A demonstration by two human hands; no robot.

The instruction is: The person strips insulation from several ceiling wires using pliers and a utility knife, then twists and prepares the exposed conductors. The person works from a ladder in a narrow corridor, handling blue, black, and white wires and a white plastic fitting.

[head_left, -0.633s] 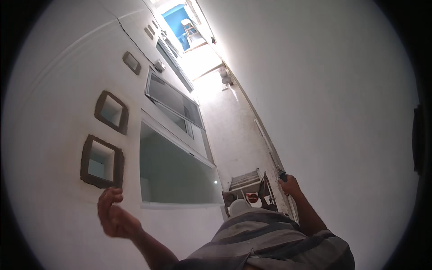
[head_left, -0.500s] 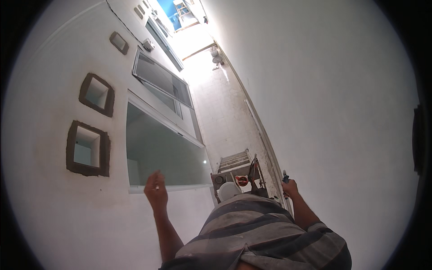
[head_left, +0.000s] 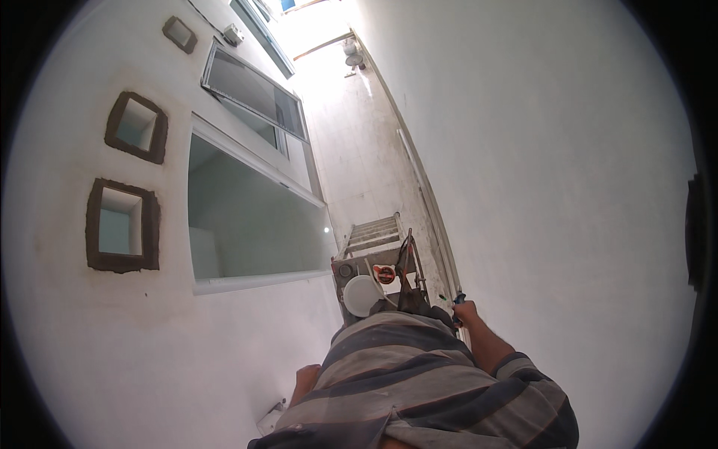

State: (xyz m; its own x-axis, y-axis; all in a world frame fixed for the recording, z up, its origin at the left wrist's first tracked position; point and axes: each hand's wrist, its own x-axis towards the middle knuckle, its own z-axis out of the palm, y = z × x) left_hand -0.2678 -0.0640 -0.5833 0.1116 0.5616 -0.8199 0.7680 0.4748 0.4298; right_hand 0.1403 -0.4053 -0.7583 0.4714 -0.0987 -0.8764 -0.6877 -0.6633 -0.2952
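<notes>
My right hand (head_left: 465, 311) is closed around a small hand tool (head_left: 458, 300) with a dark blue handle and a bit of orange; its exact kind is unclear. It is held beside the white wall on the right. My left hand (head_left: 306, 374) is low at my left side against the striped shirt, its fingers mostly hidden. In front of my body stands a stepladder (head_left: 374, 232). On its top are a white round container (head_left: 363, 296), an orange-red round item (head_left: 384, 274), a grey round item (head_left: 345, 271) and a dark bag-like bundle (head_left: 413, 299).
On the left wall are a large window opening (head_left: 254, 224), a tilted window sash (head_left: 254, 93) and square holes with dark mortar rims (head_left: 123, 224). A small white fitting (head_left: 271, 420) shows low on that wall. The narrow passage floor (head_left: 359, 150) lies far below, with long pipes (head_left: 426, 194) along the right wall.
My left hand has dropped from in front of the window sill to beside my body. My right hand, still holding the tool, has shifted slightly left and down. The view has tilted downward.
</notes>
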